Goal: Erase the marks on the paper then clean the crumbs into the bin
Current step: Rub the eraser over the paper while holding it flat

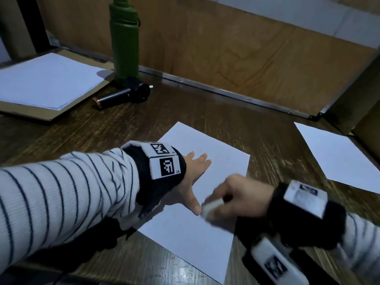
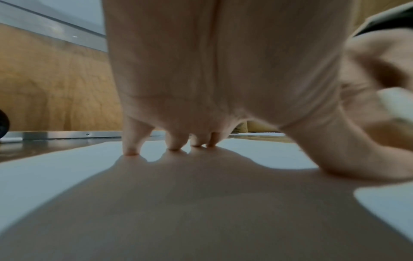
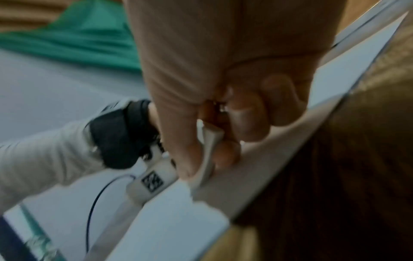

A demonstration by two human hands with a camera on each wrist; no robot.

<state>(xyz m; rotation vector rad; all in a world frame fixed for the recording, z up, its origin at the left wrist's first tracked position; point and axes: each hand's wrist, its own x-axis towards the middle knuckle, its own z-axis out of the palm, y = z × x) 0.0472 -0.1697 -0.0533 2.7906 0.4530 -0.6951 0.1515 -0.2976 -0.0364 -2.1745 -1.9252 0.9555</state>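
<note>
Right hand (image 1: 240,194) pinches a white eraser (image 1: 209,208) between thumb and curled fingers, its tip down on the paper (image 1: 191,239) just beside the left thumb; motion-blurred. Left hand (image 1: 195,173) lies flat with fingers spread, pressing the paper onto the dark wood table (image 1: 102,128). Green bottle (image 1: 124,40) and a black tube (image 1: 115,97) stand well back, another sheet (image 1: 337,155) to the right, no bin in view

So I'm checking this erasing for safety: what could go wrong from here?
The eraser is rubbing right beside the left hand's thumb, so it might knock it. The paper is pinned only on that side and could crease. Crumbs may scatter onto the table.
</note>
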